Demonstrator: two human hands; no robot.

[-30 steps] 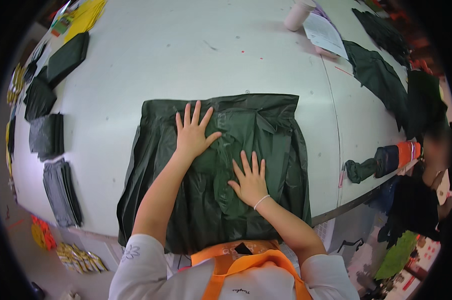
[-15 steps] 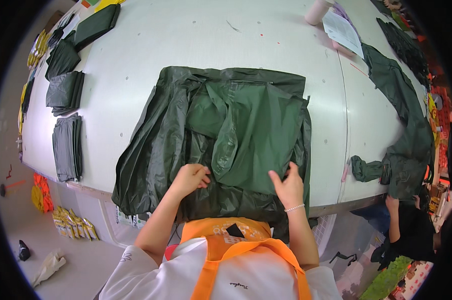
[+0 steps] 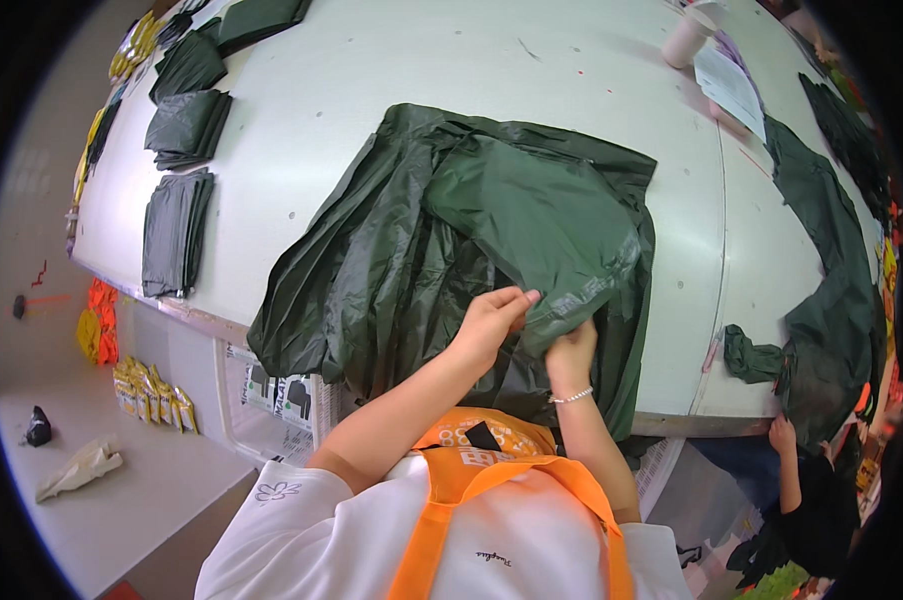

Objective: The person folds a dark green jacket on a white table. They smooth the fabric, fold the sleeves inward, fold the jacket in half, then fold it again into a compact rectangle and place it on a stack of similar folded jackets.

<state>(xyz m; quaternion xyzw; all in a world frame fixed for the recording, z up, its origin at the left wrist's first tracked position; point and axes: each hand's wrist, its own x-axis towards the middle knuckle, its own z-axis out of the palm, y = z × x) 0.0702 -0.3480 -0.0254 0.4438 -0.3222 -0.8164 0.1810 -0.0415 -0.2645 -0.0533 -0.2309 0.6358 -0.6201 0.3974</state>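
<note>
A dark green, thin, shiny garment (image 3: 371, 270) lies spread and creased in front of me, its lower part hanging over the table's near edge. On top of it is a smoother green flap (image 3: 541, 210) with a pale strip along its lower edge. My left hand (image 3: 499, 318) pinches that flap near its lower corner, thumb and fingers pressed together. Close beside it on the right, my right hand (image 3: 572, 358) reaches up under the flap's lower edge, wrist with a beaded bracelet showing; its fingers are hidden by the cloth.
Folded dark green bundles (image 3: 176, 235) line the white table's (image 3: 301, 60) left side. A pale cup (image 3: 688, 38) and paper sheets (image 3: 729, 88) stand at the far right. Another person's hand (image 3: 782, 436) touches a long green garment (image 3: 821, 270) on the right. White crates sit below the table edge.
Both hands have come together at the flap's lower corner, the left moving right and farther in. The flap has been spread flatter and turned to the right. The whole view has shifted.
</note>
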